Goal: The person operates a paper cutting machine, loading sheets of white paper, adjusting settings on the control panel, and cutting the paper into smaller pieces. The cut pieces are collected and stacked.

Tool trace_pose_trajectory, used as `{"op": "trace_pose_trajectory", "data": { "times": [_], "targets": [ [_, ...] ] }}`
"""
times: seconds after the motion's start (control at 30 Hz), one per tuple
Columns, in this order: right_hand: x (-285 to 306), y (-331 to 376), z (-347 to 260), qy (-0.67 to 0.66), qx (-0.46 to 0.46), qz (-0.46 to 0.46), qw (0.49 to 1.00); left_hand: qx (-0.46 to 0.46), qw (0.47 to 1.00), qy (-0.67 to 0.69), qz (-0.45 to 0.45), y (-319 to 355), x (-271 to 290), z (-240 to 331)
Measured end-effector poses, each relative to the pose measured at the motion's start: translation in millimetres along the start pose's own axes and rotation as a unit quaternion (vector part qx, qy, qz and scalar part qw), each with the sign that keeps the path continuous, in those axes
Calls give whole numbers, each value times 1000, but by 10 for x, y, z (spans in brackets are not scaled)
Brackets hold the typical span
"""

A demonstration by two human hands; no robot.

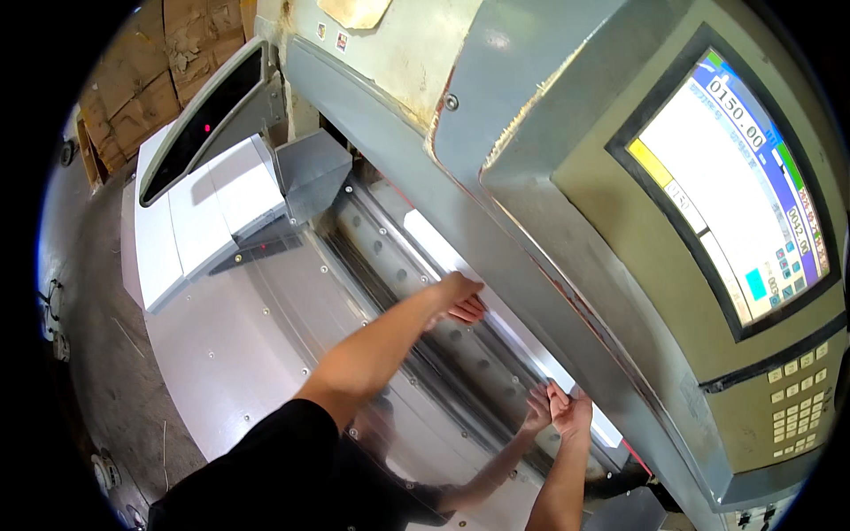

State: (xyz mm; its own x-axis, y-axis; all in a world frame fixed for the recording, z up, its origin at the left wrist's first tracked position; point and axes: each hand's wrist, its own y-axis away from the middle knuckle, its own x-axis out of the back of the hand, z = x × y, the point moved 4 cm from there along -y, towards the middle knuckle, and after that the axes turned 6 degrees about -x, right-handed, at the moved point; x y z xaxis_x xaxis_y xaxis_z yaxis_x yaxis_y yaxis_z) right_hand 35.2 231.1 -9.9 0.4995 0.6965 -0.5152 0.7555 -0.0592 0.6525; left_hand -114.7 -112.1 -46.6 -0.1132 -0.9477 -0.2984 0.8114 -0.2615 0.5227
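Observation:
A long white stack of paper point(518, 338) lies in the slot under the press beam of a large grey cutting machine. My left hand point(455, 297) is at the middle of its near edge, fingers bent and closed against the paper. Farther right, my right hand point(568, 412) has its fingers curled on the same edge near the stack's right end. Parts of the fingertips are hidden against the paper. The shiny metal table point(292, 354) below mirrors my right hand and arm.
White stacks of paper point(190, 221) lie on the table's left side, beside a metal block point(312, 173). A dark curved sensor panel point(208, 128) has a red light. At right are a lit screen point(708, 177) and a keypad point(801, 403). Cardboard point(159, 71) stands behind.

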Motion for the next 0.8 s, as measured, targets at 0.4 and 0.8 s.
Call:
{"op": "trace_pose_trajectory", "data": {
  "times": [0.4,0.8],
  "targets": [
    [432,1588,1217,269,305,102,908,-5,999,18,28,246,-662,-403],
    [1747,4010,3201,182,107,351,912,-79,992,89,31,318,-1047,-435]
  ]
}}
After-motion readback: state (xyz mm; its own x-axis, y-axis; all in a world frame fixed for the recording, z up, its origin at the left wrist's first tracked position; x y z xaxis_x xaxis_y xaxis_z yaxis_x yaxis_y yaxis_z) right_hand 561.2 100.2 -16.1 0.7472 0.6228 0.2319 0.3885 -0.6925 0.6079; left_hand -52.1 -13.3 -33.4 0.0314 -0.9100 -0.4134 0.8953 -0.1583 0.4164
